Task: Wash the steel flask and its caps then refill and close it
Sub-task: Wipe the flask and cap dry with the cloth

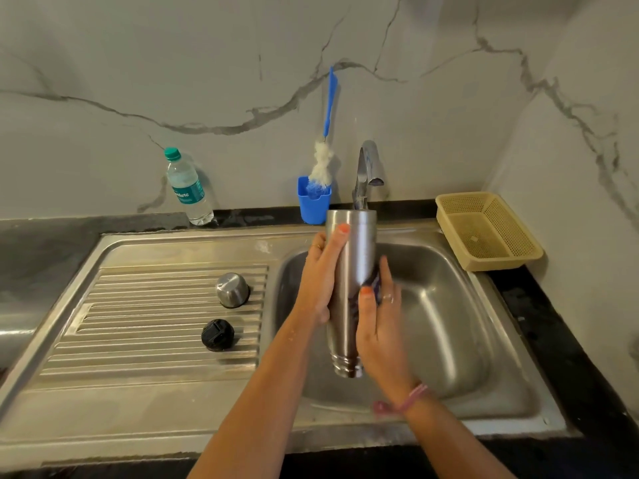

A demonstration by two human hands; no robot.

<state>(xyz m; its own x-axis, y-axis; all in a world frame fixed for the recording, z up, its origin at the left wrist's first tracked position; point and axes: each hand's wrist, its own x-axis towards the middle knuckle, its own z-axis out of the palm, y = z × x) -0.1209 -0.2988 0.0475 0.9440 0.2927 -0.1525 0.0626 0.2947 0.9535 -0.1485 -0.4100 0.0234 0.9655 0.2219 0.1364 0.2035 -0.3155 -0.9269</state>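
Note:
The steel flask (356, 257) is held upside down over the sink basin (449, 323), its threaded mouth pointing toward me and its base up near the tap (368, 167). My left hand (320, 278) grips the flask's left side. My right hand (378, 326) presses a dark blue scrubber (375, 283) against the flask's right side, fingers curled round it. A steel cup cap (232, 290) sits upside down on the ribbed drainboard (138, 323). The black inner cap (218, 335) lies just in front of it.
A blue holder (314, 205) with a bottle brush (323, 160) stands behind the sink. A plastic water bottle (188, 190) stands at the back left. A beige plastic basket (487, 231) sits on the dark counter at the right, beside the wall.

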